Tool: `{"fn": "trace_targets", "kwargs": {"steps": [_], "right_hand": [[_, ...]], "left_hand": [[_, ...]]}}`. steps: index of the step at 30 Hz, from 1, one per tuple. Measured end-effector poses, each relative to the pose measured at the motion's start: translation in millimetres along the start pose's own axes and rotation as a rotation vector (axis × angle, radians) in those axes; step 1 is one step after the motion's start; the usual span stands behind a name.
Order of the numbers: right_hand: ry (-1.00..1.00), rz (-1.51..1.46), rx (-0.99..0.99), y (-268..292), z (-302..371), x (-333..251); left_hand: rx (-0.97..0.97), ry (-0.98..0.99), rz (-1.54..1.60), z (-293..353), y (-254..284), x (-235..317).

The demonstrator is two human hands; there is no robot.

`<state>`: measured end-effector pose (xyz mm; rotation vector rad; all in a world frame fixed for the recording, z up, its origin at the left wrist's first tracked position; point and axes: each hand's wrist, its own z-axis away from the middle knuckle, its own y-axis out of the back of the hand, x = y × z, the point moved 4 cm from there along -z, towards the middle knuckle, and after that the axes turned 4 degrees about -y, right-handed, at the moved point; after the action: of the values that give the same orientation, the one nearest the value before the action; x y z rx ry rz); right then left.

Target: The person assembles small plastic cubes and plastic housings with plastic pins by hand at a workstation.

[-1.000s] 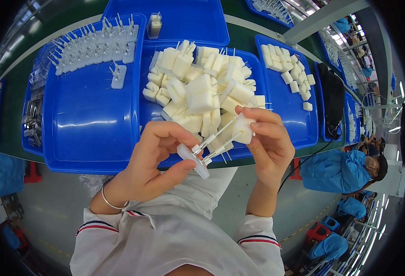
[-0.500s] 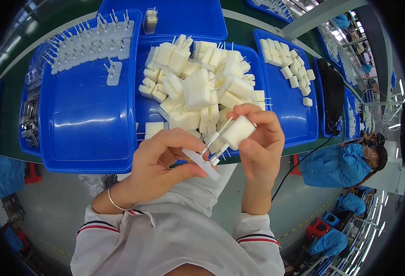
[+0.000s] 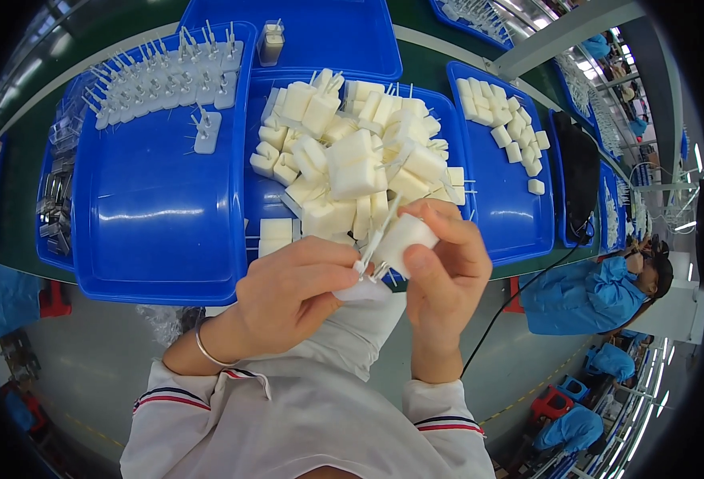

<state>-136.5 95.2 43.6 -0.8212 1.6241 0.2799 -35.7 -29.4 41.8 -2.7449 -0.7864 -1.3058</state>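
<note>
**Both hands occupied: cream block held at post of white base**

The left hand (image 3: 296,281), a silver bangle (image 3: 200,347) at its wrist, grips a translucent white plastic base with slender posts (image 3: 365,291) between thumb and fingers. The right hand (image 3: 452,267) pinches a cream-white, soft-looking rounded block (image 3: 409,241) close above that base, at one post; another post stands bare along the block's left side. Whether block and base touch cannot be told.

Beyond the hands, a blue plastic tray (image 3: 265,195) carries a heap of larger cream-white blocks (image 3: 352,164), several showing pins. To its left, a blue rectangular tray (image 3: 160,231) holds rows of white posted bases (image 3: 164,86), with one single base (image 3: 206,137) apart. To its right, a blue tray (image 3: 515,219) holds small cream-white blocks (image 3: 491,108). A dark green surface (image 3: 20,207) supports these trays. Farthest, a clear upright container (image 3: 271,44) stands in another blue tray (image 3: 340,40).
</note>
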Motion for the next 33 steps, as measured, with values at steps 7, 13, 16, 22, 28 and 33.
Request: {"fn": "trace_targets", "kwargs": {"steps": [7, 13, 16, 22, 28, 33], "right_hand": [[0.080, 0.098, -0.012, -2, 7, 5], [0.088, 0.187, -0.017, -3, 9, 5], [0.121, 0.210, -0.059, 0, 10, 2], [-0.005, 0.289, -0.105, 14, 8, -4], [0.276, 0.924, 0.601, 135, -71, -31], [-0.023, 1.546, 0.538, 234, -105, 6]], "left_hand": [[0.058, 0.055, 0.046, 0, 0, -6], [0.135, 0.072, 0.023, 10, -3, -10], [0.106, 0.047, 0.074, 6, -7, -12], [0.117, 0.097, 0.140, -1, -11, -17], [0.219, 0.230, 0.406, -1, -5, -15], [0.116, 0.258, 0.365, 12, -8, -19]]}}
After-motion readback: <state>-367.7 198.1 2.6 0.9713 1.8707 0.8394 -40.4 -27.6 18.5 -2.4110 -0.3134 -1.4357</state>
